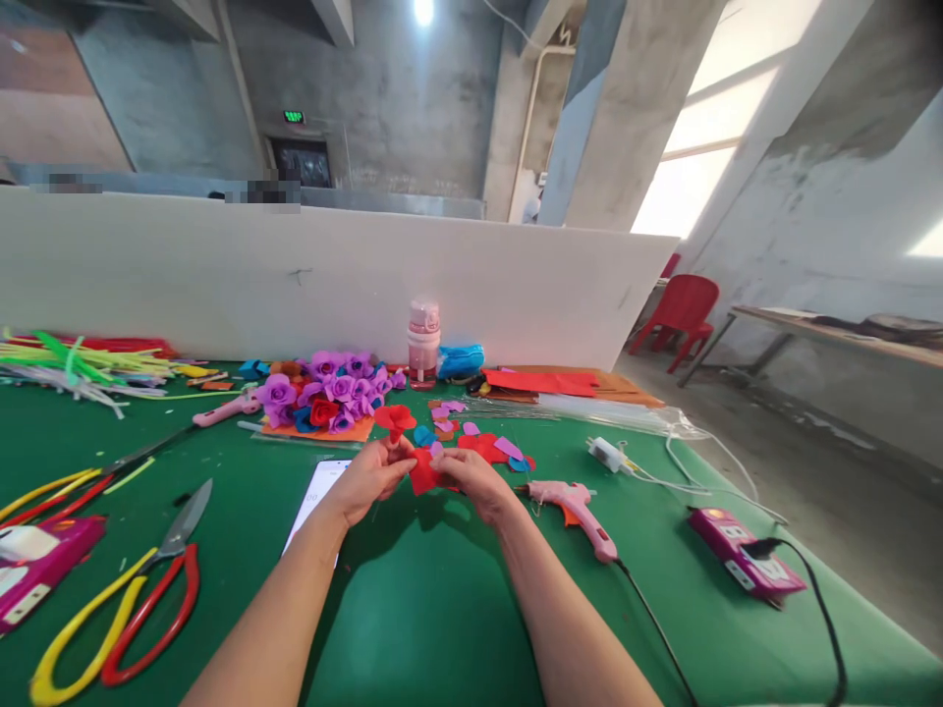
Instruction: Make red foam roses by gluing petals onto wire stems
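My left hand (374, 475) and my right hand (471, 479) meet above the green table (427, 609), both pinched on a small red foam piece (425, 473) held between them. Just behind the hands lies a finished red foam flower (395, 419), with loose red, pink and blue petals (492, 447) scattered to its right. A pink glue gun (576, 505) lies right beside my right hand, its cord running toward me. A white phone (321, 491) lies under my left wrist.
Purple and red foam roses (331, 391) sit in a heap at the back. A pink bottle (423, 344), foam sheets (545, 381), pipe cleaners (81, 365), scissors (139, 599), a power strip (744, 555) and a white partition (295, 275) surround the work spot.
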Action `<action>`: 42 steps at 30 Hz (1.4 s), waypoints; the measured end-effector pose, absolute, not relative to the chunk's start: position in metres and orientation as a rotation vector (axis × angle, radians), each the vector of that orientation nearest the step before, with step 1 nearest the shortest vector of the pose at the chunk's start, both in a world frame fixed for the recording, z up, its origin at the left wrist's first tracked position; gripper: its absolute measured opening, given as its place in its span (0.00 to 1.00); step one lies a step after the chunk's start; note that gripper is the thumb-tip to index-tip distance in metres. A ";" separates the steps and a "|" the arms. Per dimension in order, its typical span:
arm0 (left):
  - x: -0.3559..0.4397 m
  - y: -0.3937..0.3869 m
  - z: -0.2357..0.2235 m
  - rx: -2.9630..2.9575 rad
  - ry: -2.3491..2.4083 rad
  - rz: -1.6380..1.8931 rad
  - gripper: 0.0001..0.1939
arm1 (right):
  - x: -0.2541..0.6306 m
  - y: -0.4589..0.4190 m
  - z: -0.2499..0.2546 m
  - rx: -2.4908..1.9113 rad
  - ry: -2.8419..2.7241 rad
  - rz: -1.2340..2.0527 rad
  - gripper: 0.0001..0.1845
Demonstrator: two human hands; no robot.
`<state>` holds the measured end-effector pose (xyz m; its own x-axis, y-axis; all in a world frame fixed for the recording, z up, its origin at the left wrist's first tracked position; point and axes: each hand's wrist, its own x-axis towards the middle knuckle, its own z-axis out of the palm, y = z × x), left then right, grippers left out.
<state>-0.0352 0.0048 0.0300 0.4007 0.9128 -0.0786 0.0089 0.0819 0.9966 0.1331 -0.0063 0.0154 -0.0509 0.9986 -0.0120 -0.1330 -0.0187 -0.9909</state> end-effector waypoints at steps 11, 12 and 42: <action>-0.020 0.004 0.025 1.309 1.069 1.090 0.17 | 0.153 0.002 0.008 -1.133 -1.019 0.915 0.09; -0.019 0.003 0.024 1.311 1.041 1.108 0.17 | 0.154 0.003 0.008 -1.145 -1.046 0.856 0.09; 0.012 -0.005 0.011 1.257 0.978 1.166 0.12 | 0.142 -0.005 0.010 -1.089 -1.051 0.831 0.10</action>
<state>0.0118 -0.0047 0.0113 0.1723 0.9827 0.0675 -0.1041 -0.0499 0.9933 0.1422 -0.0049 0.0104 0.3041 0.9191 0.2507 -0.0324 0.2730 -0.9615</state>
